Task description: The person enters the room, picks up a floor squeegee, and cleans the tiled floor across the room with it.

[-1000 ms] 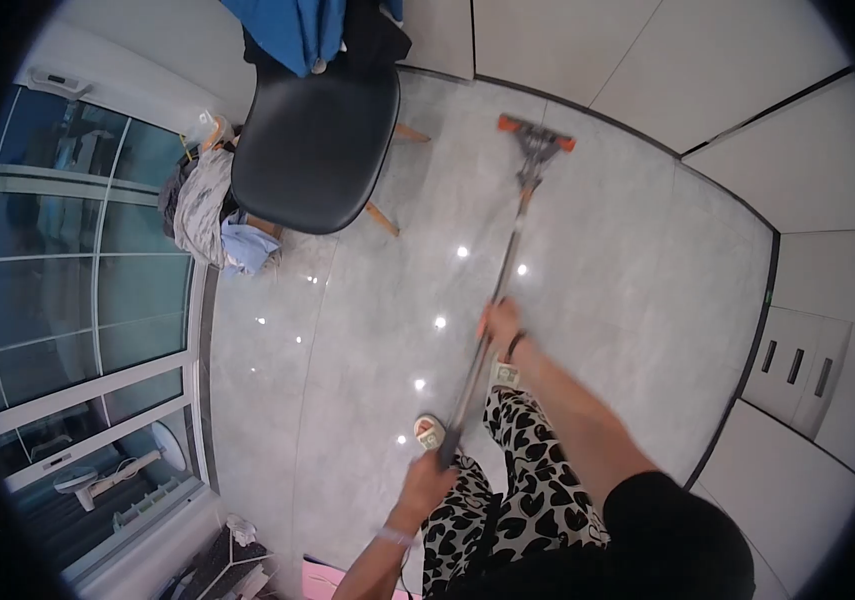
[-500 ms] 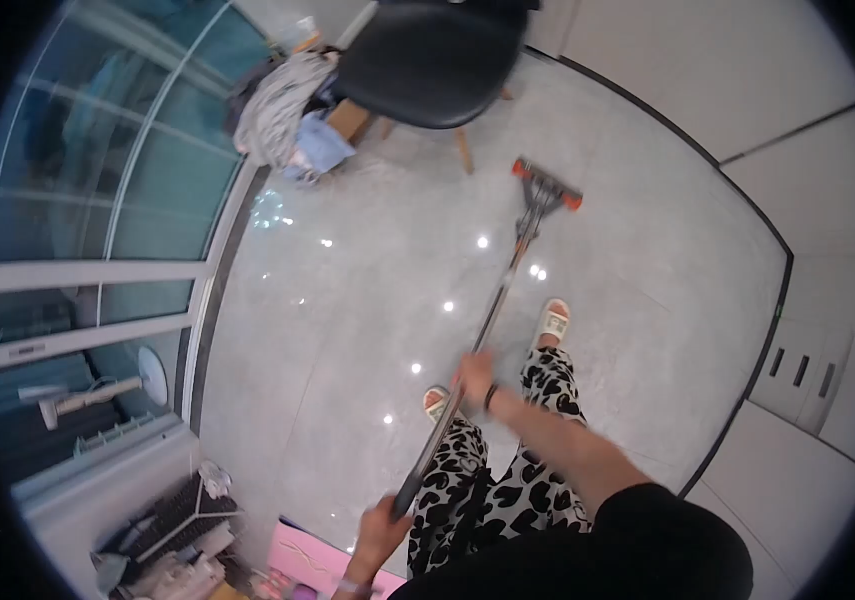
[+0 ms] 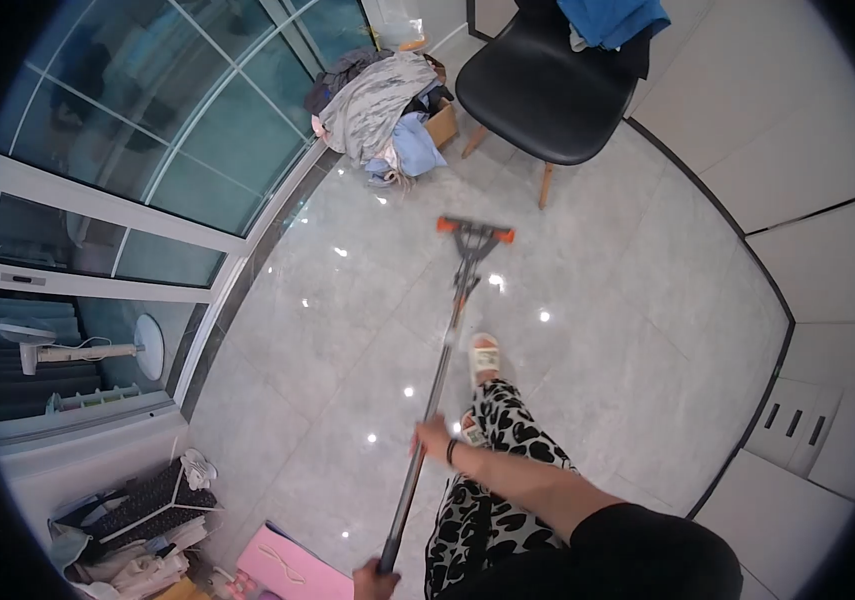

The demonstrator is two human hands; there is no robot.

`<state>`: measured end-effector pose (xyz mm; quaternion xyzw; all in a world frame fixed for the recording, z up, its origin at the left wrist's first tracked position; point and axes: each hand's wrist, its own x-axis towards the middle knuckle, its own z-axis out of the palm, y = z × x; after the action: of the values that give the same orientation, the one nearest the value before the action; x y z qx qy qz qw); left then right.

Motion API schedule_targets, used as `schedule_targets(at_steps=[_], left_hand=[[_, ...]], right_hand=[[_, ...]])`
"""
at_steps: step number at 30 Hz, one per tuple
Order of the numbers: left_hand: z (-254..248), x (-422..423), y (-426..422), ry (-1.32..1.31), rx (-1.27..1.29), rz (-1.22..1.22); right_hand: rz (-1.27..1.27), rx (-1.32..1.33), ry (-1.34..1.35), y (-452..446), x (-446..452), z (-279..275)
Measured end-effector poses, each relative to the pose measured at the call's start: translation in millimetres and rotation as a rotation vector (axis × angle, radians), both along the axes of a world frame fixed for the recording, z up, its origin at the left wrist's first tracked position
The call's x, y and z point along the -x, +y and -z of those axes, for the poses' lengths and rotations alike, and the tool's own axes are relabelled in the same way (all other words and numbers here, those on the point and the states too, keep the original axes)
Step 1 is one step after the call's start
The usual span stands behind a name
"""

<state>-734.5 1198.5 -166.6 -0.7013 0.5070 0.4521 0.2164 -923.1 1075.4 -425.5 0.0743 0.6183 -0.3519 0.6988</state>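
Observation:
A mop with a long metal pole (image 3: 434,390) slants across the grey tiled floor. Its flat grey head with orange ends (image 3: 475,236) rests on the tiles, short of the black chair. My left hand (image 3: 375,580) is closed round the dark grip at the pole's lower end, near the bottom edge of the view. Farther up, my right hand (image 3: 433,438), with a dark band at the wrist, wraps round the middle of the pole. My feet in pale slippers (image 3: 485,358) stand just right of the pole.
A black chair (image 3: 547,90) with blue cloth (image 3: 615,22) stands at the top. Beside it clothes (image 3: 377,105) are heaped by the glass door (image 3: 137,217). A pink board (image 3: 292,568) and a filled rack (image 3: 147,520) are lower left. Pale cabinets (image 3: 827,260) line the right.
The mop head has moved left across the floor, and both hands have shifted left and down with the pole. One foot has stepped. The view has turned, so the chair appears farther right.

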Motion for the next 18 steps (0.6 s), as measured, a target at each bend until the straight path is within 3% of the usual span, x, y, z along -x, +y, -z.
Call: schedule_targets(at_steps=[2,3,4,6,10,12,14,18], left_hand=[[24.3,46.7,-82.9,0.11,0.098,-0.066],[29.8,75.3,-126.8,0.142,0.182,0.046],[43.2,92.8,-159.3,0.182,0.189,0.026],[67.8,127.9,-221.5,0.254,0.194,0.039],[92.6,205.7,-315.2,0.301,0.247,0.128],[117.5,248.6,-350.1,0.3,0.141,0.089],[136.1,295.3,-380.2,0.394,0.216,0.103],[134.7,317.4,-401.7,0.47,0.159,0.192]], right_hand=[[0.164,-0.001,-0.102,-84.7,65.9,-21.4],[0.111,0.04,-0.09,-117.4,91.1,-10.4],[0.375,0.011,-0.202,-139.6,106.4,46.6],[0.246,0.019,-0.015,-206.0,156.4,38.2],[0.244,0.084,0.116,-288.6,245.6,43.6],[0.12,0.174,0.362,-320.8,283.4,53.0],[0.24,0.122,0.629,-348.0,302.3,49.1],[0.253,-0.011,0.644,-363.6,324.8,30.5]])
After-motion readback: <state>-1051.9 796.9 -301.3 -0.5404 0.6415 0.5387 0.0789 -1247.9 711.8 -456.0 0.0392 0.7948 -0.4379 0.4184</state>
